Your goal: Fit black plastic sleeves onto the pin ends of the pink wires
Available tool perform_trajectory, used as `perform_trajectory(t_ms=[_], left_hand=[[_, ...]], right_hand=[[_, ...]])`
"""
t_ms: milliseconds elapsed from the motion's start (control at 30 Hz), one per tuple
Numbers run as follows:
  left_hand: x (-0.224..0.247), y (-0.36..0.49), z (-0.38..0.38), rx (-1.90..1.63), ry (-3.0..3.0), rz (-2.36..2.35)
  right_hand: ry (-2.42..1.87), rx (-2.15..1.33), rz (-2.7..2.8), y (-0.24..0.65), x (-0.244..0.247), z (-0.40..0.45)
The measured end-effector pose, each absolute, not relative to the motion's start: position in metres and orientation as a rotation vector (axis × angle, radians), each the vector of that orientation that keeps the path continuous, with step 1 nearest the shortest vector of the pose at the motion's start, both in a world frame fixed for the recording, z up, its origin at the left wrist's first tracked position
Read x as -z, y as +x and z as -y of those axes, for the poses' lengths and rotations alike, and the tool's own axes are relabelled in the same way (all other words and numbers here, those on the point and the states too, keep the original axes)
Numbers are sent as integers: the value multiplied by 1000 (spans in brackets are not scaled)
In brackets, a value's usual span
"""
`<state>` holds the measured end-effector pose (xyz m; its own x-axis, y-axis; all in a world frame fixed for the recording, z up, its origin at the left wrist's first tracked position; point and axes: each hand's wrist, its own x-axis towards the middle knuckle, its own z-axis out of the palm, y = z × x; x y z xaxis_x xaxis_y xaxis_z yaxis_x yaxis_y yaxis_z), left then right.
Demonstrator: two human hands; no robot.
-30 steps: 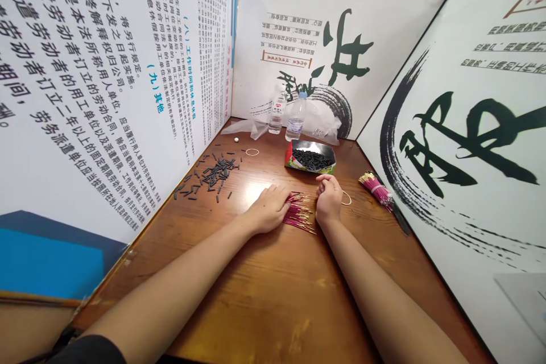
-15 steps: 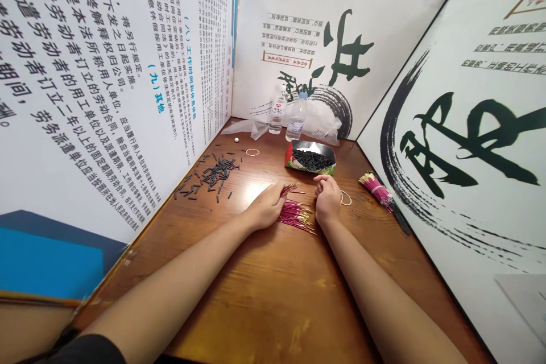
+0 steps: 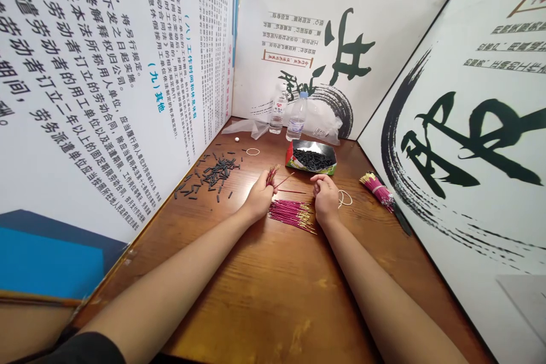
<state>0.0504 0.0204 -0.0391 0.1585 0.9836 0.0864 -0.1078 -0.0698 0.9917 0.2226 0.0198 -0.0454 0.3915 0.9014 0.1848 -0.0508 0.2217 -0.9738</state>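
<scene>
My left hand is closed around a small bunch of dark red wires with gold tips. One wire slants out of that bunch to the right. Just below the left hand, a loose row of magenta wires lies on the table, gold ends to the right. A single wire rests on the wood between both hands. My right hand is curled with its fingertips pinched, to the right of the row; whatever they hold is too small to make out. Pale rubber bands lie beside it.
A cut-open box of short black tubes stands behind the hands. More black tubes are scattered at left, near another rubber band. Two bottles stand at the back. A banded wire bundle lies by the right partition.
My left hand has lifted away from the row, up and left, with the bunch in it now pointing upward. A single wire now lies apart above the row. My right hand has barely shifted.
</scene>
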Motion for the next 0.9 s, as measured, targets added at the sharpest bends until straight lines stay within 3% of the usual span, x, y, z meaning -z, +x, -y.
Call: perform_trajectory(t_ms=[433, 733, 900], left_hand=[[33, 47, -21, -1090, 1058, -873], [28, 45, -18, -1079, 1033, -913], [30, 38, -23, -1275, 1018, -766]], right_hand=[[-1432, -715, 1417, 216, 49, -16], [-1354, -799, 1371, 214, 49, -14], [-1310, -852, 1300, 213, 49, -14]])
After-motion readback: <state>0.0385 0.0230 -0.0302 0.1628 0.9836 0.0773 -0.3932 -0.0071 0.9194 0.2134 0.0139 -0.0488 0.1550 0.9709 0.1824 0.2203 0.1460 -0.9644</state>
